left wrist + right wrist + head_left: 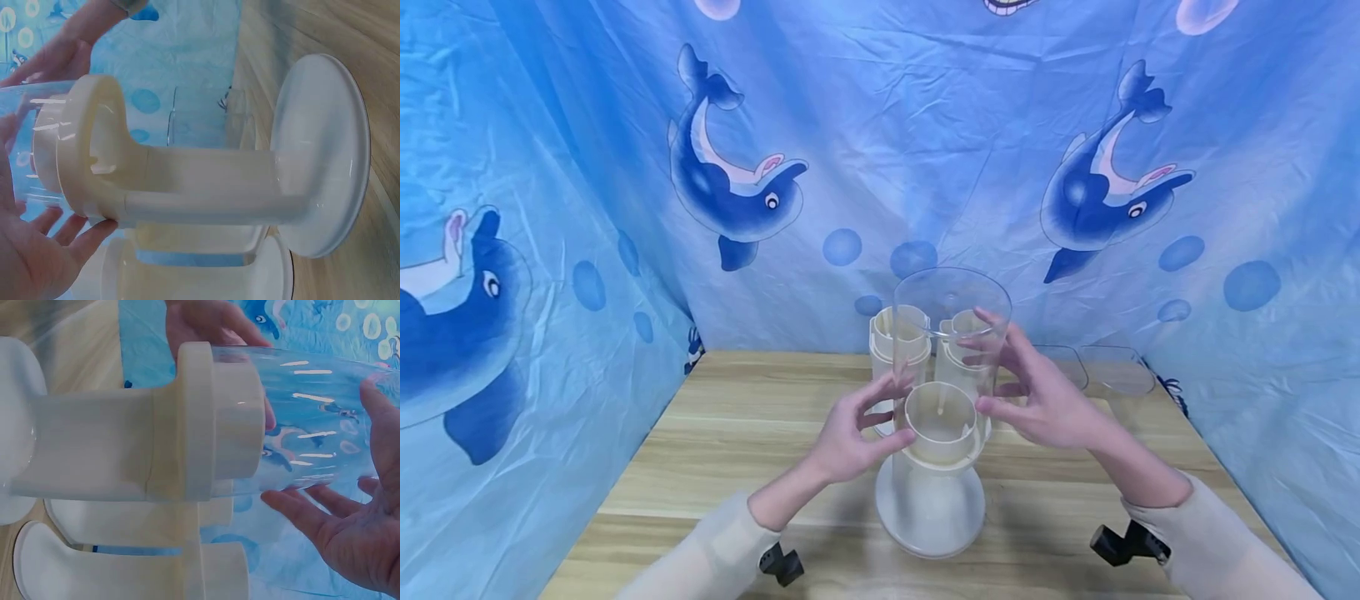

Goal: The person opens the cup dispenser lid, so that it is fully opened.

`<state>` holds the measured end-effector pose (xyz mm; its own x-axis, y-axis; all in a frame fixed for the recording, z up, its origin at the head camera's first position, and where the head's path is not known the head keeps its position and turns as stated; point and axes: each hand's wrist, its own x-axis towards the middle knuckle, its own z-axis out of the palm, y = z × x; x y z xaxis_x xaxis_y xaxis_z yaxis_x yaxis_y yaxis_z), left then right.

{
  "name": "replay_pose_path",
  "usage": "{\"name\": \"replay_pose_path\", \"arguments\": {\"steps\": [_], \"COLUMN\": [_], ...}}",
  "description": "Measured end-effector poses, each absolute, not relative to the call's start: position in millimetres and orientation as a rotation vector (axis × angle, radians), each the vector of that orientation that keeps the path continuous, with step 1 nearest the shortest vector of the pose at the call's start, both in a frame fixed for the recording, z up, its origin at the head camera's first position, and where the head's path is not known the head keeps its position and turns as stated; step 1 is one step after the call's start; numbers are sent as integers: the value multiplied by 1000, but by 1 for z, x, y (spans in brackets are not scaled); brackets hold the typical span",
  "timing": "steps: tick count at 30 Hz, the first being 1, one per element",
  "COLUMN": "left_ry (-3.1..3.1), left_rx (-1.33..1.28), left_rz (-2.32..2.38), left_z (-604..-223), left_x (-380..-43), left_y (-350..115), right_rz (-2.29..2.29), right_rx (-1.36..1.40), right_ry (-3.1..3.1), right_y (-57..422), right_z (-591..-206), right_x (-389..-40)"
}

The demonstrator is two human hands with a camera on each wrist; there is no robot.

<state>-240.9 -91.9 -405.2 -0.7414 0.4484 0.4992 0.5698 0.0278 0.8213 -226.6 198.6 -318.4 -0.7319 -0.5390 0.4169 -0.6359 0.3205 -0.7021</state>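
Note:
A clear plastic cylinder stands upright on the ring-shaped collar of a cream-white stand, whose wide round foot rests on the wooden table. The cylinder's lower end surrounds the collar's short inner tube. From the left, my left hand holds the cylinder low down, its fingertips near the collar. My right hand is on the other side, a bit higher, with thumb and fingers spread around the clear wall. Part of the right fingers shows through the plastic.
Two similar cream stands are close behind the front one. Clear containers lie at the table's back right. A blue dolphin-print curtain hangs behind and beside the wooden table.

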Motion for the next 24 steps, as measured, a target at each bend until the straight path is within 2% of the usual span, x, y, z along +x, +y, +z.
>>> {"name": "replay_pose_path", "arguments": {"steps": [15, 24], "left_ry": [-2117, -2167], "left_rx": [-1315, -1050], "left_rz": [-1898, -1779], "left_z": [-411, -410], "left_x": [-268, -246], "left_y": [-99, -92], "right_rz": [1284, 1279], "right_rx": [947, 964], "right_ry": [-2493, -2472], "right_y": [195, 190], "right_z": [-322, -327], "right_x": [-204, -219]}}
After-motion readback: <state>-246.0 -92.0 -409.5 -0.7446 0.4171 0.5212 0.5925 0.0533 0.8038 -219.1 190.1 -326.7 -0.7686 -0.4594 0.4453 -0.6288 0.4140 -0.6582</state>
